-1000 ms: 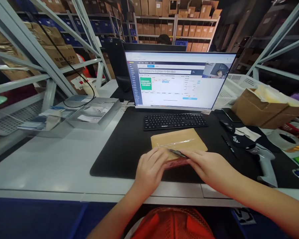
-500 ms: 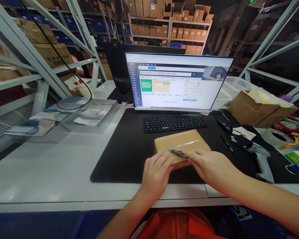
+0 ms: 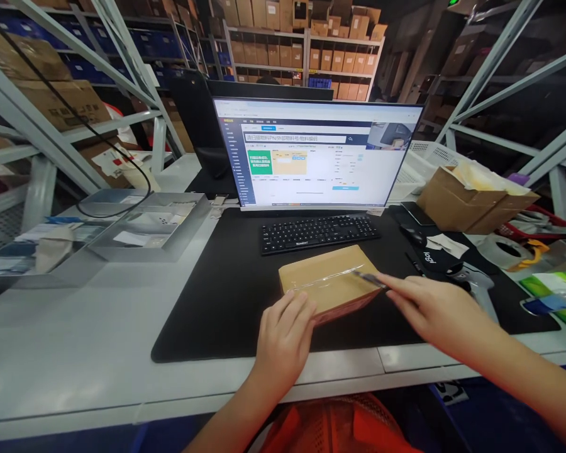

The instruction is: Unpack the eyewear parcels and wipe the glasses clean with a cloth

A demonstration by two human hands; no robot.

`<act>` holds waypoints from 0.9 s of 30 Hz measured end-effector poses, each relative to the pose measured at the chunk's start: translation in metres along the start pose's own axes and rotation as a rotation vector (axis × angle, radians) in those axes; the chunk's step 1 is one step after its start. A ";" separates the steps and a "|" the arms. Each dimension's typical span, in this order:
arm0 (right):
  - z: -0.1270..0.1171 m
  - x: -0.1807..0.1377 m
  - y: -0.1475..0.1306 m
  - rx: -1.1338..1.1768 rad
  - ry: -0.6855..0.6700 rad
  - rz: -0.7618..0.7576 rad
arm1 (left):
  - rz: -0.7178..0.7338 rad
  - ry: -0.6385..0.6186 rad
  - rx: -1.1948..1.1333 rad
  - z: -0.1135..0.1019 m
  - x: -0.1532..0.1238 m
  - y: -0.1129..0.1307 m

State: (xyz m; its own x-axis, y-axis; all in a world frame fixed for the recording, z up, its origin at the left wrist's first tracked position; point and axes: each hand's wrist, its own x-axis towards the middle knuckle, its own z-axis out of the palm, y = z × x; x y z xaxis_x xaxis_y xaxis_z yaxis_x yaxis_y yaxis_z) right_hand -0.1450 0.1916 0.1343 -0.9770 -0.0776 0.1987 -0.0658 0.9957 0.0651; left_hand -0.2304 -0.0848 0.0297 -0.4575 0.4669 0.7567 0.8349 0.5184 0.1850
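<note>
A small brown cardboard box lies on the black desk mat, with a strip of shiny clear tape along its top. At the box's near left corner, my left hand grips the edge, fingers bent over the top. My right hand is closed around a slim dark utility knife, beyond the box's right side. The knife's tip is over the right end of the tape; motion blurs it, so I cannot tell whether it touches.
Behind the box are a keyboard and a monitor. To the right lie a mouse, a barcode scanner, a tape roll and an open carton. Grey trays with papers stand on the left.
My right hand has drawn the knife rightward along the tape, from near my left fingers to the box's right end. My left hand stays on the box. The view has shifted slightly.
</note>
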 end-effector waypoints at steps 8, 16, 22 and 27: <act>0.000 0.025 -0.054 -0.005 -0.066 -0.196 | -0.008 -0.021 0.029 -0.003 -0.001 0.002; -0.006 0.022 -0.043 -0.206 -0.133 -0.161 | -0.014 -0.016 0.005 -0.002 -0.001 0.000; -0.007 0.013 -0.029 -0.271 -0.123 -0.108 | -0.013 -0.018 0.006 0.000 -0.002 -0.002; -0.003 0.002 0.001 -0.280 -0.069 0.019 | -0.009 -0.029 0.003 -0.002 -0.001 -0.002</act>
State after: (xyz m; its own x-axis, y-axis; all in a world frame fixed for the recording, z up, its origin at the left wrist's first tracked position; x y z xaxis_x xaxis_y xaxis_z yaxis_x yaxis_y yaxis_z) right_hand -0.1465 0.1927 0.1379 -0.9896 -0.0457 0.1364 0.0021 0.9434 0.3315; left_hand -0.2310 -0.0874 0.0296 -0.4740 0.4825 0.7365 0.8296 0.5251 0.1900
